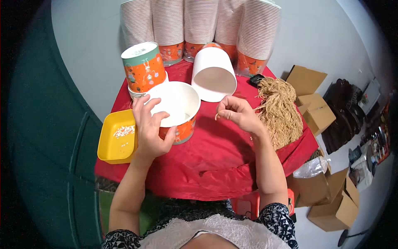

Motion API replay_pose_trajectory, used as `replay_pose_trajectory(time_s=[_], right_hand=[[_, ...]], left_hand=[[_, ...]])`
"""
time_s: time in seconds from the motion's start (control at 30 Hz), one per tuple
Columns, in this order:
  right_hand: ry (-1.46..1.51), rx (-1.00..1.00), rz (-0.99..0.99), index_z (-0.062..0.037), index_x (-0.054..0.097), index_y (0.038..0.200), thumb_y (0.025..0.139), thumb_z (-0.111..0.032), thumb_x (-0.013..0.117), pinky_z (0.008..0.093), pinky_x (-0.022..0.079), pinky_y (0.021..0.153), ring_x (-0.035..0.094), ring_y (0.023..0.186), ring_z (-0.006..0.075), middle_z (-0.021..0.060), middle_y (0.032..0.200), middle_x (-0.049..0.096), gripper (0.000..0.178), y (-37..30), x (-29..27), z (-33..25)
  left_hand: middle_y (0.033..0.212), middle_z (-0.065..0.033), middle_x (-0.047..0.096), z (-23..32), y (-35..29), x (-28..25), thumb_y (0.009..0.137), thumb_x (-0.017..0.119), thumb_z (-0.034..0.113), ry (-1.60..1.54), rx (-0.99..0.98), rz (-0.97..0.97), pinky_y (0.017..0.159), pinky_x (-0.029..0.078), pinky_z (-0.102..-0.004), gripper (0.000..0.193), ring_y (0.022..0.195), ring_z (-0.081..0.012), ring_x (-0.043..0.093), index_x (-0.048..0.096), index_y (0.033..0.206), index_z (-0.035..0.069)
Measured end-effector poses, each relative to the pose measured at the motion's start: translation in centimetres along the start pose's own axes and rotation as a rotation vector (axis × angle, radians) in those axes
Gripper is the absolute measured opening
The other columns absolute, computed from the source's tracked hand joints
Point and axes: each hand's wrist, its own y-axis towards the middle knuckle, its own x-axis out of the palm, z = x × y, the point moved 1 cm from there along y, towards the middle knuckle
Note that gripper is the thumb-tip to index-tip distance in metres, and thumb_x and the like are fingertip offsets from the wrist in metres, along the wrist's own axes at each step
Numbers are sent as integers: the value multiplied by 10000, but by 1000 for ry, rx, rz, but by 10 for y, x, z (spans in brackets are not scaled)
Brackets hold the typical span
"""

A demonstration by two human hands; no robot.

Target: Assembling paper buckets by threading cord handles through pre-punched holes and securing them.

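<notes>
Gripping the orange printed paper bowl (176,110) by its near rim, the left hand (150,130) wraps fingers over the edge and into the white inside, tilting the bowl slightly toward the person. The right hand (237,114) has its grip narrowed to a pinch, thumb and fingertips closed on what looks like a thin pale strand (216,116); it is too small to tell for sure. That hand hovers just right of the bowl, above the red cloth (215,153) covering the worktop.

A heap of tan string-like strands (278,108) lies just right of the right hand. A yellow tray (108,145) with small pale bits sits left of the bowl, touching or nearly touching the left hand. Behind stand an upside-down printed bowl on a short stack (143,66), a white bowl lying on its side (213,74), and tall wrapped stacks of bowls (199,25).

The likely risks: the strand is so slight that a loose pinch could drop it onto the cloth. The tilted bowl could tip if the left hand presses harder on the rim. An elbow swing could nudge the tray at the worktop's edge and spill its bits.
</notes>
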Motion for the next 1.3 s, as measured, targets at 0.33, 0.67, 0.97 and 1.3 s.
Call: replay_pose_trajectory(time_s=[0.33, 0.67, 0.97, 1.3], right_hand=[[109, -110, -37, -7, 606, 941, 924, -40, 632, 229, 483, 726, 576, 801, 64, 0, 881, 637, 45, -5, 34, -18], [405, -75, -44, 11, 556, 1190, 970, -464, 538, 187, 342, 592, 423, 674, 48, -30, 857, 537, 523, -3, 48, -13], [-109, -664, -225, -3, 623, 924, 893, -206, 584, 328, 486, 562, 614, 603, 241, 82, 683, 562, 208, -8, 96, -11], [-366, -876, -336, -1, 622, 907, 818, -278, 704, 424, 480, 536, 596, 623, 342, 132, 800, 591, 303, -25, 118, -5]], left_hand=[[794, -108, 612, 28, -24, 16, 791, 696, 53, -330, 139, 110, 564, 497, -371, 169, 647, -288, 610, 583, 917, 46], [748, -86, 597, 47, -35, 40, 862, 608, -8, -578, -207, -212, 486, 432, -276, 89, 573, -129, 566, 572, 943, 6], [819, -112, 620, 42, -56, 64, 971, 430, 325, -1716, -957, -452, 526, 500, -300, 338, 640, -203, 625, 590, 960, 27], [989, -61, 639, 21, -76, 79, 1021, 453, 192, -1451, -1018, -707, 832, 512, -301, 232, 916, -141, 623, 594, 1049, 10]])
